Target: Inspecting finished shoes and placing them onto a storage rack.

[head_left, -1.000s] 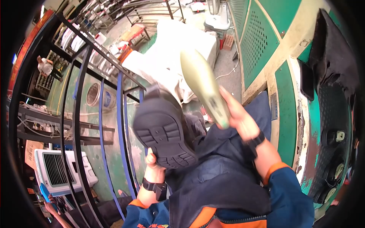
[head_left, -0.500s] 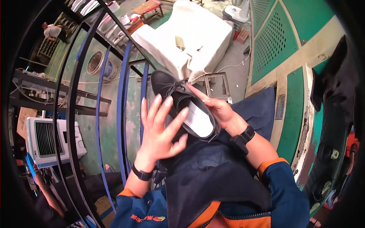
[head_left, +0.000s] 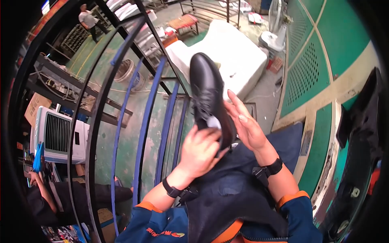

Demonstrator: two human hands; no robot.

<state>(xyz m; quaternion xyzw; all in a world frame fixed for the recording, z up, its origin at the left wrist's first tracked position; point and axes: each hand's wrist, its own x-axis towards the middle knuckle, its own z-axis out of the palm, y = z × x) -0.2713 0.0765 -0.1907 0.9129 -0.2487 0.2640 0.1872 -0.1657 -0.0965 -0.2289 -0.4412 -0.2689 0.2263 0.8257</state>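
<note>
A black lace-up leather shoe (head_left: 206, 79) is held up over my lap, its toe pointing away from me and its laces tied. My left hand (head_left: 200, 150) grips the shoe at the heel opening, with the fingers reaching over the collar and partly hidden inside it. Part of the white insole shows beside those fingers. My right hand (head_left: 247, 123) is beside the shoe's right side, fingers stretched out and not wrapped round it. Whether its fingertips touch the shoe I cannot tell.
To the left stands a black metal rack with blue bars (head_left: 146, 125). Beyond the shoe is a block under a white cloth (head_left: 239, 52). A green machine panel (head_left: 306, 73) is at the right. Behind the rack are a white air cooler (head_left: 60, 135), a bucket (head_left: 129, 75) and other people.
The shoe has been raised and turned, its toe now further forward. My left hand, spread before, has closed on the heel opening. My right hand has let go, fingers stretched. The view has shifted.
</note>
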